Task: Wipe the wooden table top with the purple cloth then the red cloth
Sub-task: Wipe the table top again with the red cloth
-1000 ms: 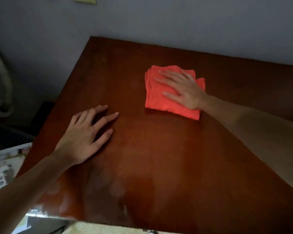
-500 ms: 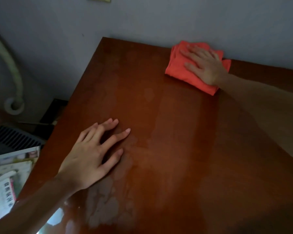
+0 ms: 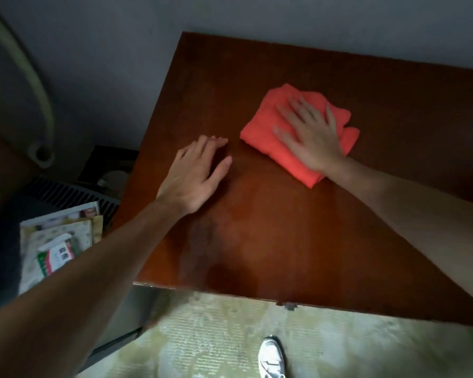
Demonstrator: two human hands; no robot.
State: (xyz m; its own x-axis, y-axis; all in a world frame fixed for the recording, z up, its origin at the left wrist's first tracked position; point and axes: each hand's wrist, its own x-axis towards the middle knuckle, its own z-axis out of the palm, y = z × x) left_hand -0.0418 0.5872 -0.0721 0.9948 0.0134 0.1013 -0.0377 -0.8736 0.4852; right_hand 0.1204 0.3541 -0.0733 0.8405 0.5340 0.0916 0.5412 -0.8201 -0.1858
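A folded red cloth (image 3: 262,126) lies on the wooden table top (image 3: 284,241), in its far middle part. My right hand (image 3: 309,135) presses flat on the cloth with spread, straight fingers, blurred by motion. My left hand (image 3: 197,173) rests flat on the bare wood to the left of the cloth, fingers straight and close together. Damp streaks show on the wood near the front edge. No purple cloth is in view.
The table stands against a grey wall (image 3: 257,20). To its left on the floor are a stack of papers and packets (image 3: 58,241), a dark grille (image 3: 66,192) and a pale hose (image 3: 38,99). A white shoe (image 3: 271,358) stands on patterned flooring below the front edge.
My right hand has slid the red cloth from the table's far edge back toward me and leftward. The view has tilted down, showing the front edge and floor. The left hand stays flat on the wood.
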